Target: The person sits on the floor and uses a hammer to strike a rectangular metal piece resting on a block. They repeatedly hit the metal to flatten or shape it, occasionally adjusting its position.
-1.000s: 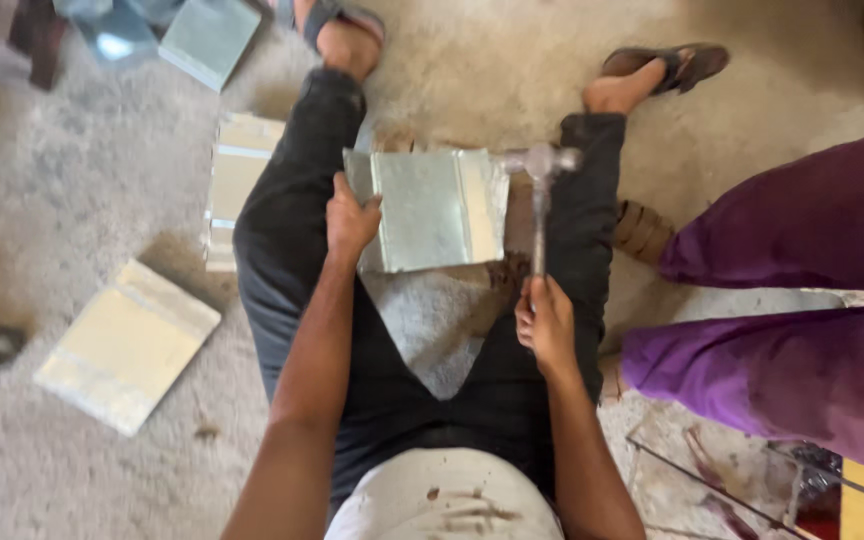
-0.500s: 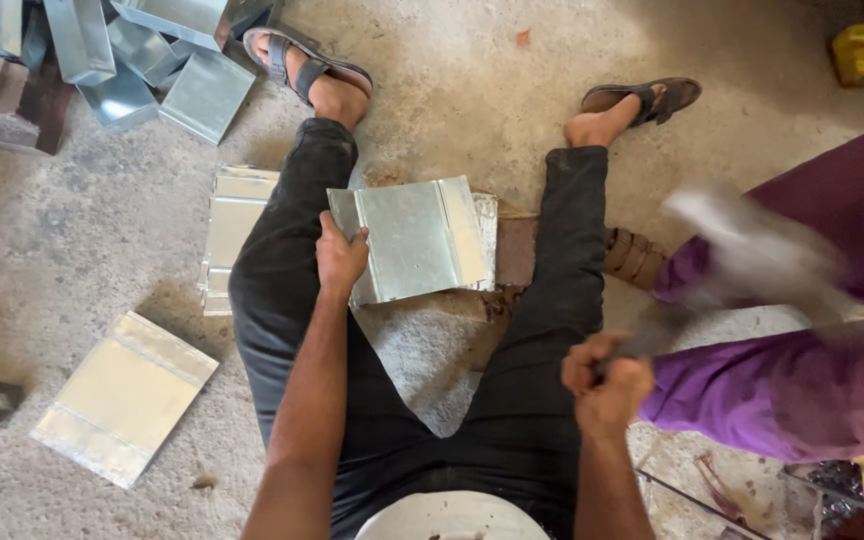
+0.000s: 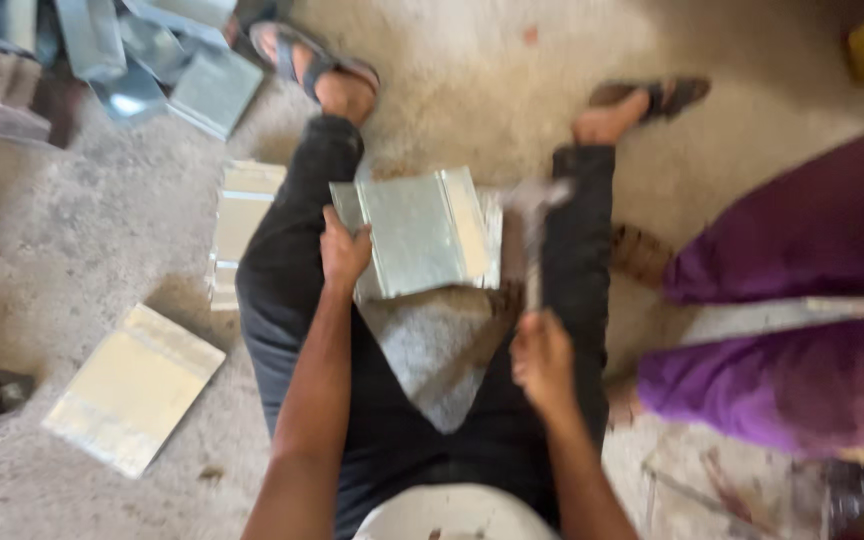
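Observation:
I sit on a concrete floor with my legs spread in black trousers. My left hand (image 3: 344, 252) presses on the left edge of a folded sheet-metal piece (image 3: 422, 230) lying between my knees. My right hand (image 3: 542, 358) grips the handle of a hammer (image 3: 532, 215). The hammer's head sits at the right edge of the metal piece. The whole view is blurred by motion.
A flat metal sheet (image 3: 132, 388) lies on the floor at the left, and stacked sheets (image 3: 237, 215) rest beside my left leg. Several bent metal pieces (image 3: 152, 60) are piled at the top left. A person in purple trousers (image 3: 802, 330) sits close on the right.
My right hand swung the hammer out to the right half a second ago and has brought it back down onto the right edge of the sheet. My left hand stayed on the sheet.

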